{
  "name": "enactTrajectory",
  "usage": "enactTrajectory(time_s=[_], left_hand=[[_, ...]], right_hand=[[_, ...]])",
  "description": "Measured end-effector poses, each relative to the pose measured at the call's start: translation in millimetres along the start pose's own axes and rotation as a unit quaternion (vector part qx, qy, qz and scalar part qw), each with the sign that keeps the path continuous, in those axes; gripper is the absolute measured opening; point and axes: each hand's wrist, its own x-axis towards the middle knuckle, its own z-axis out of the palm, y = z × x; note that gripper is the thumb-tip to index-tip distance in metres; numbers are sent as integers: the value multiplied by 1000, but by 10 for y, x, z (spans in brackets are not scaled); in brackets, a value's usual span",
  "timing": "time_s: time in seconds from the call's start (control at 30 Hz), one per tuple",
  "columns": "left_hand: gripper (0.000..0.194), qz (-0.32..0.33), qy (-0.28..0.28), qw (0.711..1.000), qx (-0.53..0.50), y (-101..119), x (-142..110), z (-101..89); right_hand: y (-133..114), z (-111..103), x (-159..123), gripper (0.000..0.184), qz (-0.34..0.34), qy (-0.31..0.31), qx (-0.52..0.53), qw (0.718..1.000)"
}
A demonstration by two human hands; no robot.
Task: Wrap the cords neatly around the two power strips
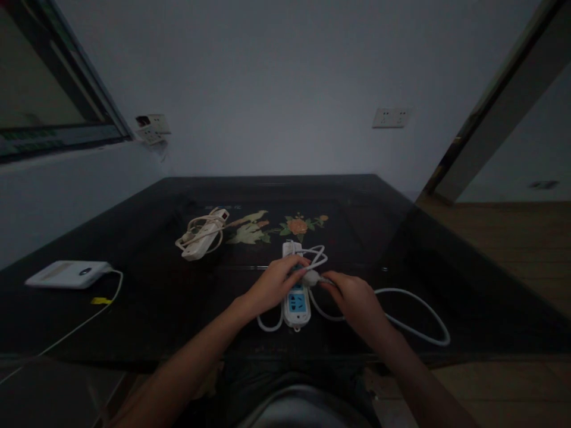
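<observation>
A white power strip [297,318] with blue socket faces lies lengthwise on the dark table in front of me. My left hand [283,278] lies across its middle with the fingers wrapped over it. My right hand [350,291] is closed on the white cord just behind a plug [311,277], which sits by the strip's right edge at my left fingertips. Whether the plug's prongs are in a socket is hidden. The white cord [414,293] loops over the strip's far end, along its sides and out to the right of my right hand.
A second power strip [203,239], wrapped in its own cord, lies at the back left. Farther left are a white box-shaped device [71,274] with a thin cable and a yellow tag [101,301]. Wall sockets [391,117] are beyond the dark table [357,238].
</observation>
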Motion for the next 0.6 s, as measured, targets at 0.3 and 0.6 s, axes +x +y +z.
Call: enactTrajectory(time_s=[0.3, 0.6], left_hand=[[19, 67, 1, 998, 1, -37, -21, 67], [34, -23, -3, 986, -164, -79, 109, 58]], right_hand=[[-70, 83, 118, 28, 84, -11, -105, 991], [-51, 237, 124, 21, 88, 74, 14, 993]])
